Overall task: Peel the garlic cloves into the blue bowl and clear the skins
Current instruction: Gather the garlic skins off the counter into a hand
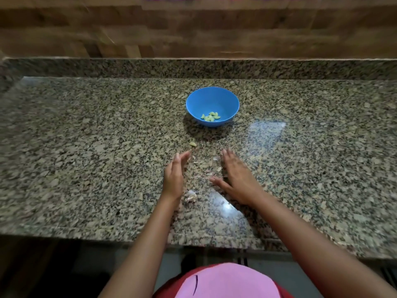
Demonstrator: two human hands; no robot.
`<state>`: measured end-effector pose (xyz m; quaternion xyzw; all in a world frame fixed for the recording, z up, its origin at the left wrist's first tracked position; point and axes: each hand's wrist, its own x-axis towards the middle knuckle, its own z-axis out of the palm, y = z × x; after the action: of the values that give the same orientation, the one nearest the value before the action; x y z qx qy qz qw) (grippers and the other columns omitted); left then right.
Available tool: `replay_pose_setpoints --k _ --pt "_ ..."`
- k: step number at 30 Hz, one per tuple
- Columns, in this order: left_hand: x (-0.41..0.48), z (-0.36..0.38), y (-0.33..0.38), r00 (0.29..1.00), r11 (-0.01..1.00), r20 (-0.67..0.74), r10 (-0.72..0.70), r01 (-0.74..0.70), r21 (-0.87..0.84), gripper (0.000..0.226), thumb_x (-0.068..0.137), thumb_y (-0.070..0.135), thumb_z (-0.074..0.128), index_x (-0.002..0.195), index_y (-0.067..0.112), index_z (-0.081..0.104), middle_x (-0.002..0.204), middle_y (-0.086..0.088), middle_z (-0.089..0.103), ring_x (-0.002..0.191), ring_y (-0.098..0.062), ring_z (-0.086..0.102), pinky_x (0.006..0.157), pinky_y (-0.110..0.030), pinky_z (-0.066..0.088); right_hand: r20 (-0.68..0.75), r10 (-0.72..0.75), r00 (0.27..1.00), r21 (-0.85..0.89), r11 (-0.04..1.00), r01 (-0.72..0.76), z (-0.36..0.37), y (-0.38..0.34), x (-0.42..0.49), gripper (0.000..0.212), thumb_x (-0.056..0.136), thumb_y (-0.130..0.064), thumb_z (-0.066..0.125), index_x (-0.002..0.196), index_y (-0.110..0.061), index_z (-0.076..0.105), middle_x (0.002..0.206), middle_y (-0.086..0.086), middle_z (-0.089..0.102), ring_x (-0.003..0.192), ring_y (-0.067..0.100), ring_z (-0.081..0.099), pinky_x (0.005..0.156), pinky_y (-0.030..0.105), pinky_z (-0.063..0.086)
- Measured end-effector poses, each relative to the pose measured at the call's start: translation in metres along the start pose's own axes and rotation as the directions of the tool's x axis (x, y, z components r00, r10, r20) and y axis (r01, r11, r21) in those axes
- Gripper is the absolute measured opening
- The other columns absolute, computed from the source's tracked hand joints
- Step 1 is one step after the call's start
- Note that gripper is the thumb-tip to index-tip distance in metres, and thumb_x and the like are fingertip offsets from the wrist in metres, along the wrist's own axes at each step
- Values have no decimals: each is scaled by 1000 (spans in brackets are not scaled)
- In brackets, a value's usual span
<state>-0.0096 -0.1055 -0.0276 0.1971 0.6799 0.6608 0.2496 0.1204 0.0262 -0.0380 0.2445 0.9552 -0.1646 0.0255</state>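
Note:
A blue bowl stands on the granite counter with several peeled garlic cloves in its bottom. One loose clove or skin piece lies just in front of the bowl. My left hand stands on its edge with straight fingers. My right hand lies flat with fingers spread, palm down. Between the two hands lie scattered garlic skins. A larger clump of skins sits by my left wrist. Neither hand holds anything.
A granite upstand and a wooden wall close off the back. The counter's front edge runs below my forearms. Bright reflections glare on the counter to the right of the bowl.

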Motion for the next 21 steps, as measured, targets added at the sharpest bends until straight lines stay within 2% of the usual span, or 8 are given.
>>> replay_pose_setpoints --k 2,4,8,10,13,15,18,21 --pt "-12 0 -6 999 1000 -32 5 -5 6 50 101 41 22 126 12 54 125 2 58 119 -11 53 98 -19 41 14 34 999 -54 998 -33 3 -6 5 90 86 -73 14 146 -13 -17 151 5 -23 141 17 -16 110 32 -12" --pt "-18 9 -8 999 999 -41 17 -16 31 55 97 48 22 128 14 53 131 2 56 123 -10 50 103 -25 38 19 -11 1000 -50 999 12 4 -20 15 81 91 -65 12 146 -12 -15 153 7 -18 143 19 -12 111 32 -12" --pt "-19 20 -5 998 999 -63 30 -32 -21 61 91 47 26 130 8 51 133 -6 54 123 -12 49 106 -28 37 -36 -87 996 134 987 91 1 -36 16 74 93 -60 16 148 -16 -8 155 3 -8 142 12 -7 113 29 -5" --pt "-24 16 -9 996 999 -73 46 -47 -7 60 91 50 25 129 13 52 134 -1 54 123 -8 49 104 -25 37 -80 -63 995 171 982 76 2 -27 1 78 89 -67 12 146 -21 -13 153 -1 -14 137 6 -12 112 27 -6" --pt "-31 9 -15 991 998 -120 60 -60 1 57 92 52 24 127 19 54 133 5 54 123 -5 49 103 -23 37 -11 -18 1000 66 998 18 10 -21 -18 80 85 -71 6 138 -21 -27 148 -1 -27 135 8 -21 109 31 -13" --pt "-31 9 -14 987 999 -151 47 -50 -15 58 93 50 24 129 16 53 134 3 54 124 -6 48 105 -26 37 18 -23 1000 -10 1000 23 14 -27 -13 82 86 -69 5 139 -16 -28 146 2 -29 136 11 -22 110 32 -13" --pt "-29 8 -11 979 998 -198 43 -50 -26 57 94 47 25 128 11 54 132 -1 56 123 -8 50 106 -28 38 17 -82 996 -33 996 83 12 -43 13 79 92 -62 9 145 -11 -18 151 6 -22 141 16 -15 112 31 -10" --pt "-31 1 -8 973 995 -231 7 -29 -91 49 102 37 24 127 7 54 130 -5 57 121 -11 52 106 -28 39 40 -161 986 48 986 159 3 -55 30 66 97 -51 17 149 -15 -1 157 6 -2 144 19 -1 113 33 -3"
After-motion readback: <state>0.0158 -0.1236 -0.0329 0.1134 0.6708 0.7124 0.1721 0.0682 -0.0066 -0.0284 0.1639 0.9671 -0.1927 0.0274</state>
